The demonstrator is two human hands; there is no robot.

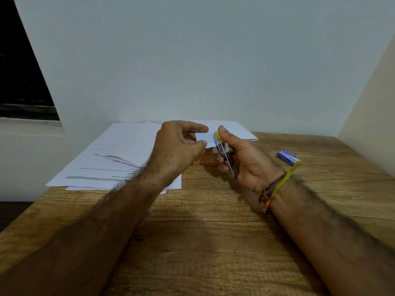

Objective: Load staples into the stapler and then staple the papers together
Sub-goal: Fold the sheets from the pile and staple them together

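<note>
The right hand (245,161) holds the stapler (224,159) above the table (213,242), fingers curled round its underside and the thumb pressed on the yellow front tip. The stapler's long axis runs from that tip, up and away from the person, down toward the wrist, so its mouth faces left. The left hand (177,146) pinches a small piece of paper (204,138) between thumb and forefinger, its other fingers loosely curled. The paper lies just left of the stapler's tip, its right edge touching or entering the mouth; which of the two cannot be told. The coming move probably turns on that edge sliding rightward between the stapler's arms before the thumb squeezes. The other papers (119,154) lie flat to the left, near the wall. The staple box (287,157) sits apart on the right.
</note>
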